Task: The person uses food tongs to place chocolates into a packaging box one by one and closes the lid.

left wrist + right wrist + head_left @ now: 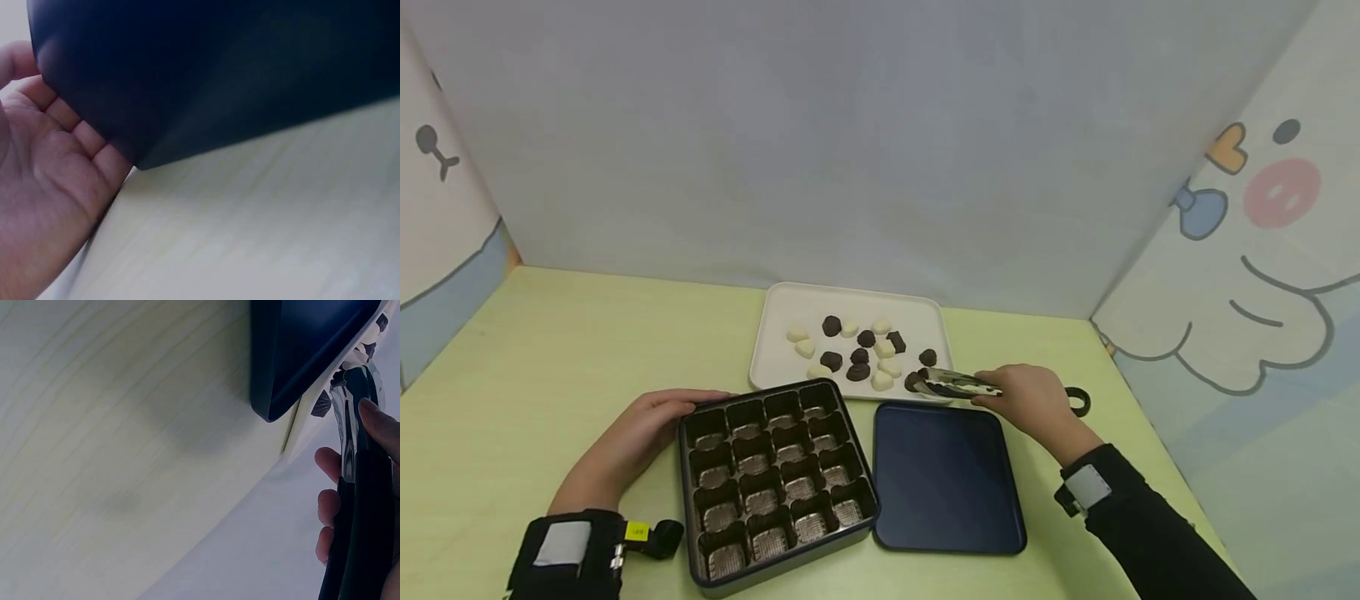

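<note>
My left hand grips the far left corner of a dark compartment box, its fingers along the far wall. The box stands on the table with its square compartments bare, and its dark blue side fills much of the left wrist view. In my right hand are metal tongs with black handles. Their tips are at a dark chocolate near the right front corner of a white tray. Several dark and white chocolates lie scattered on that tray.
A flat dark blue lid lies right of the box, just in front of the tray. Behind the table rises a grey wall. At the right, a panel with cartoon drawings borders the table edge.
</note>
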{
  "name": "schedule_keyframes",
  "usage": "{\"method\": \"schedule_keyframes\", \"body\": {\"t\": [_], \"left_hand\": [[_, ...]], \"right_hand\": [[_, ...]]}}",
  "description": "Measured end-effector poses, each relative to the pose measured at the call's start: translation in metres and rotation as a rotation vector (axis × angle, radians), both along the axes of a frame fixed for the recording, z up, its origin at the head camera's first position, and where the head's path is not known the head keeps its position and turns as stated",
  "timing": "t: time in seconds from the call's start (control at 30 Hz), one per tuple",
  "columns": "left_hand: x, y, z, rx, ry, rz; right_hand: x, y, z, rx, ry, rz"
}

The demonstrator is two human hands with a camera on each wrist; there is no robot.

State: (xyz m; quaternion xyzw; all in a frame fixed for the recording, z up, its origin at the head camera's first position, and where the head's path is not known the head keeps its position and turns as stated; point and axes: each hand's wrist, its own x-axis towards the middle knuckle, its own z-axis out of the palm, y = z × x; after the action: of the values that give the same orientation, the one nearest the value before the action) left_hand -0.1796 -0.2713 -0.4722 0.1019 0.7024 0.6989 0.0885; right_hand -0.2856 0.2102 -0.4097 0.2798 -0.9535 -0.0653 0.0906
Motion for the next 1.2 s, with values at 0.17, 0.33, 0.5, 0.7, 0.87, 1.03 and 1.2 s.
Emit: {"method": "schedule_keyframes", "body": {"t": [0.17,0.33,0.5,0.7,0.87,1.03,1.2], "left_hand": [[0.0,-0.002,0.0,0.008,0.003,0.01],[0.001,-0.004,-0.001,0.014,0.0,0.01],[0.003,-0.006,-0.001,0.018,-0.006,0.012],[0.005,-0.008,0.001,0.014,-0.006,0.014],[0.004,-0.008,0.002,0.02,-0.007,0.008],[0.002,-0.005,0.0,0.011,-0.003,0.003],[0.0,-0.002,0.0,-0.003,-0.018,0.028]], "right_hand": [[-0.001,-0.004,0.003,-0.008,0.037,0.017],[0.004,-0.026,0.019,-0.065,0.104,0.096],[0.014,-0.063,0.036,-0.129,0.144,0.225],[0.025,-0.113,0.046,-0.154,0.135,0.362],[0.034,-0.148,0.043,-0.141,0.086,0.412],[0.043,-0.175,0.036,-0.105,0.087,0.479],[0.049,-0.193,0.033,-0.082,0.092,0.544]]}}
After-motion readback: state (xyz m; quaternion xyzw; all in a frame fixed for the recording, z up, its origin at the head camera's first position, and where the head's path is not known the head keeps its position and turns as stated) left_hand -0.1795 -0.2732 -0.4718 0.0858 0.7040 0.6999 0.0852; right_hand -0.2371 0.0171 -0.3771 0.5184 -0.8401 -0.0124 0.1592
